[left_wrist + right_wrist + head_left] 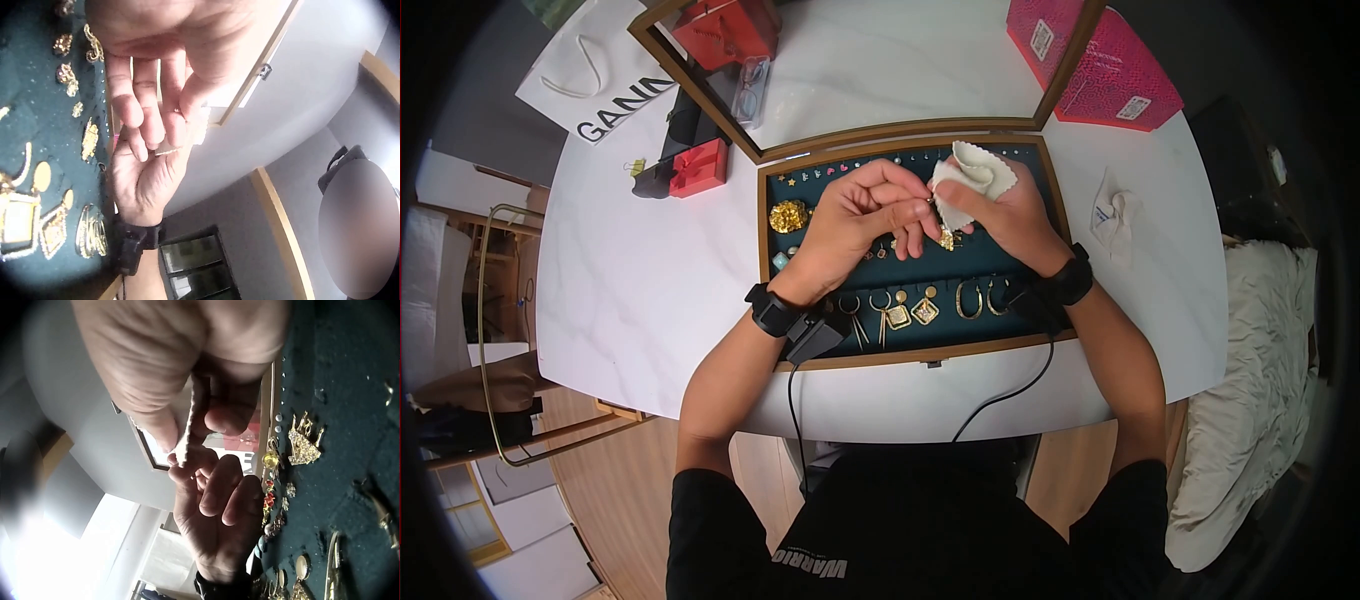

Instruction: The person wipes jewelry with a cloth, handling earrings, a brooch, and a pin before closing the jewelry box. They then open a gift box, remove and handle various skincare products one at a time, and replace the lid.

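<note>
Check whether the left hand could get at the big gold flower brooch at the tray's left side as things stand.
Probably yes. The gold flower brooch lies uncovered on the tray lining, just left of the left hand, nothing between them. But that hand pinches a small piece against the cloth in the right hand, so its grip is busy.

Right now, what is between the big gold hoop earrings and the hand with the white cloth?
In the head view, only bare dark teal velvet tray lining lies between the gold hoop earrings and the right hand holding the white cloth.

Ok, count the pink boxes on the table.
2. Both stand at the table's far right corner: one pink box behind the open lid's edge, the other pink box beside it. More may be hidden.
</note>
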`<state>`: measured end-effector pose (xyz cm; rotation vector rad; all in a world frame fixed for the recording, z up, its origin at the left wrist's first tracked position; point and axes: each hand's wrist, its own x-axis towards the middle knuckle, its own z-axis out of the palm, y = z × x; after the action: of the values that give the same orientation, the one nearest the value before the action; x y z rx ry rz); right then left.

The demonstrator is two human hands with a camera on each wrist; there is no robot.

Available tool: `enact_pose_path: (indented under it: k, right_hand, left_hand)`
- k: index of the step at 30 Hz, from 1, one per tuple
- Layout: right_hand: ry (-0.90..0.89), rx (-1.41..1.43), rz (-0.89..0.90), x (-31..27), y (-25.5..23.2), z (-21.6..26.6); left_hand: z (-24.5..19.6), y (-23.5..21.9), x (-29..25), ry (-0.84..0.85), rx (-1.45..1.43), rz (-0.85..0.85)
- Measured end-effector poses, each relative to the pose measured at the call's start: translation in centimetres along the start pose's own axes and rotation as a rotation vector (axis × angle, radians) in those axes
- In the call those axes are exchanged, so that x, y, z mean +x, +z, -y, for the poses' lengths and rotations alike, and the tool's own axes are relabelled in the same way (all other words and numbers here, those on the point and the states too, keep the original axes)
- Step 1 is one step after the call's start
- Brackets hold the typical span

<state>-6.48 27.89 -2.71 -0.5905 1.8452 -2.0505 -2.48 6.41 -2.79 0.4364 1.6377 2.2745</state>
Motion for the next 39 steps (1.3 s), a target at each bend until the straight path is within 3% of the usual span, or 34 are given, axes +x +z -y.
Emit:
enact_pose_path:
  k: [4, 7, 13, 16, 22, 25, 30, 33, 39]
  right_hand:
    - [-0.029, -0.076, 0.004, 0.3, -0.2, -0.7]
    - [0.021, 0.119, 0.086, 0.3, -0.5, -0.7]
    - [-0.018, -0.049, -0.042, 0.1, 0.2, -0.1]
    - [0.006, 0.112, 0.099, 0.4, -0.5, -0.6]
    - [-0.024, -0.041, -0.013, 0.1, -0.1, -0.3]
    - [-0.004, 0.107, 0.116, 0.3, -0.6, -0.7]
    - [-0.016, -0.058, -0.012, 0.1, 0.1, 0.0]
    - [0.02, 0.093, 0.085, 0.3, -0.6, -0.5]
    - [-0.016, -0.052, -0.008, 0.1, -0.1, -0.4]
  left_hand:
    - [-0.1, 0.0, 0.0, -0.007, -0.018, -0.013]
    - [0.0, 0.0, -0.1, -0.004, -0.01, -0.009]
    - [0.1, -0.1, 0.0, 0.005, -0.024, -0.018]
    - [0.0, 0.0, 0.0, 0.003, -0.015, -0.021]
    - [0.1, -0.1, 0.0, 0.006, -0.01, -0.017]
    - [0.2, -0.1, 0.1, 0.011, -0.01, -0.012]
    - [0.2, -0.1, 0.1, 0.008, -0.008, -0.012]
    - [0.1, 0.0, 0.0, 0.011, -0.007, -0.006]
    - [0.0, 0.1, 0.0, 0.002, 0.004, -0.015]
